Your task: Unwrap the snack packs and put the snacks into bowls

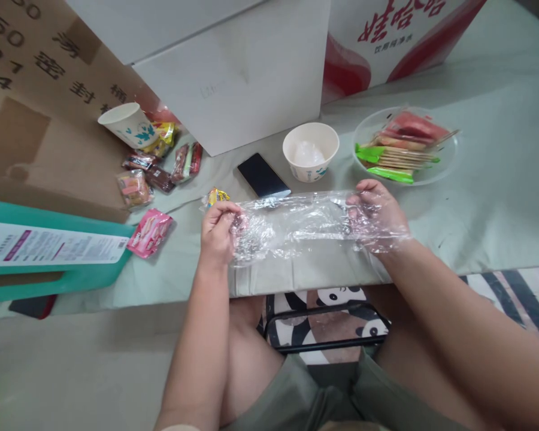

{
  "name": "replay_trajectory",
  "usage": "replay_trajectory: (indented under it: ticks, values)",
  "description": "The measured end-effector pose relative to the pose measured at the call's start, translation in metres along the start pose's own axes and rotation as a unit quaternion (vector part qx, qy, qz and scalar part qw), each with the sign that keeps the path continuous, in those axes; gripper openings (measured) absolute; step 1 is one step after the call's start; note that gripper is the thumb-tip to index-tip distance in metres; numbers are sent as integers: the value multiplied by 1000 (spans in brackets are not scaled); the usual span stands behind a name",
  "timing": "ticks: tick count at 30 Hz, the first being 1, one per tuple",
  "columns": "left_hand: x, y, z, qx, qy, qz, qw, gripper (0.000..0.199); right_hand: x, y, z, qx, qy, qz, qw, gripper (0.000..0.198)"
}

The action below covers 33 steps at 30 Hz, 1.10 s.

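Note:
A thin, crinkled sheet of clear plastic film (296,222) is stretched between my two hands above the table's front edge. My left hand (218,234) pinches its left end, fingers closed. At the other end, my right hand (381,215) is closed on the film, which also lies over part of the fingers and palm. Behind the film lies a dark phone (261,173). A paper bowl (311,170) with crumpled clear plastic inside stands just beyond it. Close to my left hand is a small yellow packet (216,196).
At the back right, a clear plastic plate (451,158) holds several wrapped snacks. White boxes (260,78) and a cardboard carton (58,149) line the back and left. A tilted paper cup (128,127), snack packets, a pink packet (150,233) and a teal carrier (94,272) are at left.

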<state>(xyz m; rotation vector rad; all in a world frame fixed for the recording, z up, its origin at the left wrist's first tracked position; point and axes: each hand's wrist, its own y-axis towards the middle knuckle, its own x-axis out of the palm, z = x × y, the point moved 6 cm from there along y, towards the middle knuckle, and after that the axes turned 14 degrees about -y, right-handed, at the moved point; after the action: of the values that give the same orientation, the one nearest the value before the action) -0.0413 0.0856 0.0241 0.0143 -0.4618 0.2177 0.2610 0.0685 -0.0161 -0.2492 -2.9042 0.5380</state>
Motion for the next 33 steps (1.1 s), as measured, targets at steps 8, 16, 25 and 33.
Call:
replay_trajectory:
  ticks: [8,16,25,33]
  values:
    - [-4,5,-6,-53,-14,-29,998,16,-5,2,0,16,23,-47,999,25]
    - [-10,3,-11,-141,14,-4,990,20,2,-2,1,11,-80,2,997,33]
    - [-5,-5,-1,-202,-114,-67,970,40,4,-4,3,-88,-292,3,952,22]
    - [-4,-8,-3,-225,-155,-93,957,40,18,-5,-12,-178,-180,-56,966,18]
